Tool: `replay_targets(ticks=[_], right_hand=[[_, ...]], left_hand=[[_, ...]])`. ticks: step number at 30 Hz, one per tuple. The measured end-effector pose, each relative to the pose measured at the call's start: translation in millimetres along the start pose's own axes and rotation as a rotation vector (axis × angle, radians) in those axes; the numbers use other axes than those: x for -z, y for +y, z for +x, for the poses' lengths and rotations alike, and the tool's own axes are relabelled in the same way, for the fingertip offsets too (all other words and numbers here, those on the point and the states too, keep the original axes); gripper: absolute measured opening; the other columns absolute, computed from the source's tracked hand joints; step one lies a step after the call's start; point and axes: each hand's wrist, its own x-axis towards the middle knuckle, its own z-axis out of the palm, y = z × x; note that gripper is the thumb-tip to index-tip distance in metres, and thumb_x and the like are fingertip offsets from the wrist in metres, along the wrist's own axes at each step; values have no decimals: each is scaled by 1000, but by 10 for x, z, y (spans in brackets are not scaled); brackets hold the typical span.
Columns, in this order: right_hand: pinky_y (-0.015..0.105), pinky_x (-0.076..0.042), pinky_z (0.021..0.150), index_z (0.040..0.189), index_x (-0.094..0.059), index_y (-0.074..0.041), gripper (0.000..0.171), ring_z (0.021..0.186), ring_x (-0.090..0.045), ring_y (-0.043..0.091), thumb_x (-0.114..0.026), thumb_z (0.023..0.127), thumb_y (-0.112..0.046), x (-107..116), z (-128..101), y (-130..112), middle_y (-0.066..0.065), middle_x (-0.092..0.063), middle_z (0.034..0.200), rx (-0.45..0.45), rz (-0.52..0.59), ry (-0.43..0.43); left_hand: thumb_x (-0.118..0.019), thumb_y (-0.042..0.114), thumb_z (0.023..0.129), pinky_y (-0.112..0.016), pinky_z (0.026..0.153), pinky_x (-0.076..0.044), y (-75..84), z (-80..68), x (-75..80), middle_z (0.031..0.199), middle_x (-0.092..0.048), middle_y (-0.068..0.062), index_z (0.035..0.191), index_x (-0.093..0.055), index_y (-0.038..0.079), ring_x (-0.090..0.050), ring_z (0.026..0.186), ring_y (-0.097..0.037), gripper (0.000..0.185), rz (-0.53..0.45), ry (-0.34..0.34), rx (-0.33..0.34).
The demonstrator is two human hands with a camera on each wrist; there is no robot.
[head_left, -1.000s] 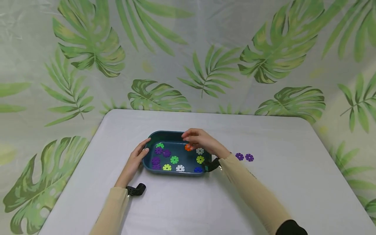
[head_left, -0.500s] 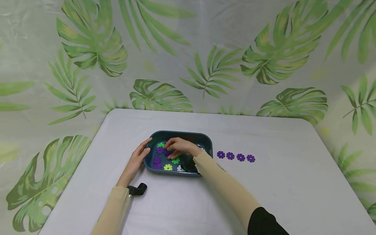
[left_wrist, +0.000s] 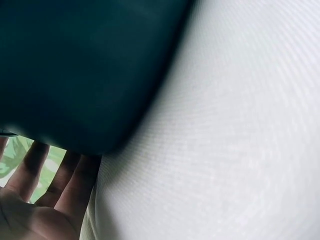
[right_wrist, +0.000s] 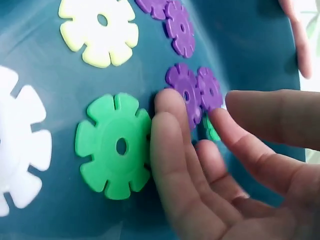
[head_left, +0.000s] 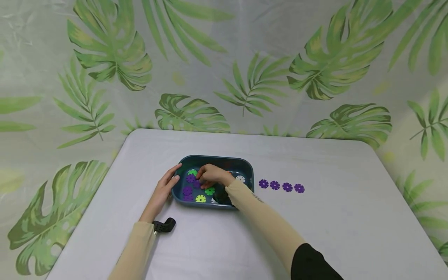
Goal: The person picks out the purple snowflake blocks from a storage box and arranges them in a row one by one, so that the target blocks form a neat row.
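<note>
My right hand: reaches down into the blue tray, over its left half. In the right wrist view my fingertips touch a purple disc lying on the tray floor, with the thumb just beside a second purple disc that overlaps it. The fingers are bent but not yet closed round either disc.
My left hand: rests against the outside of the tray's left wall, fingers straight and together, thumb near the rim. In the left wrist view the fingers lie flat under the dark tray wall.
Tray: sits on the white table, a little left of its middle, nearer the far edge than the near one.
Inside the tray: a green disc touches my right fingers on their side; a yellow disc lies toward the near wall, a white disc beside the green one, and two more purple discs near the left wall.
On the table: four purple discs in a row, just right of the tray, side by side and flat.
Near edge: a black strap piece lies by my left wrist.
</note>
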Motion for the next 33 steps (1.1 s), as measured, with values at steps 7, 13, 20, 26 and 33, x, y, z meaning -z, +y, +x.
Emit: replay_targets(ticks=[7,13,20,26,33], right_hand=[[37,-56,70,111,-59,11,21,82,-69,34,-52,92,4,-22,25,-25,22,-62,102,4,49,-17],[34,-57,66,104,-62,10,16,69,-69,26,-53,91,7,-25,22,-16,18,-64,87,-11,25,11],[24,-51,51,98,-58,9,8,52,-57,12,-55,91,5,23,16,27,8,-56,70,23,-16,-13],[27,-53,59,112,-56,7,21,58,-57,13,-53,92,3,254,-161,17,6,-55,74,150,-6,-63],[40,-54,70,113,-56,4,20,66,-59,18,-53,95,-3,722,-558,144,9,-57,83,259,42,-42]], left_hand=[[-44,21,103,-50,111,-18,17,11,-18,156,-20,-11,149,-33,10,-15,143,-27,48,-5,-6,1],[-44,22,103,-50,111,-19,-31,45,-6,156,-20,-11,149,-34,11,-15,143,-28,48,-3,-5,-10],[-42,19,104,-49,112,-18,-255,126,37,156,-23,-6,148,-37,18,-17,142,-24,45,3,24,-17],[-45,23,103,-49,111,-21,-302,125,33,155,-25,-5,147,-40,20,-20,142,-25,44,26,52,-13],[-45,21,103,-50,110,-22,-315,113,38,155,-26,-5,146,-40,19,-20,142,-26,44,44,73,-18]])
